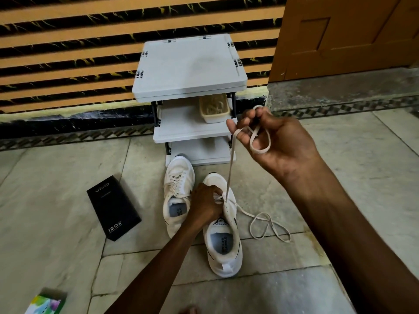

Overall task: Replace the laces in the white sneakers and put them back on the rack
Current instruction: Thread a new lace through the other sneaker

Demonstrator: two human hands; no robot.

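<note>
So the stone floor takes up most of it, with a striped orange and black wall at the far side and a brown door far right. The white three-shelf rack stands against that wall, top shelf bare. Both white sneakers are on the floor just in front of it, toes pointing at the rack: the left sneaker is laced, its toe right up at the bottom shelf, and the right sneaker sits a bit nearer, touching it. A black box lies well to their left. The left grip is clenched on the right sneaker's upper, at the eyelets. The right grip is raised above, grasping the lace, which is looped round its fingers and runs taut down to those eyelets. The lace's other end lies in loose loops on the floor, right of the shoe. A small cream basket sits on the middle shelf, right side. A little colourful box is at the near left corner
</note>
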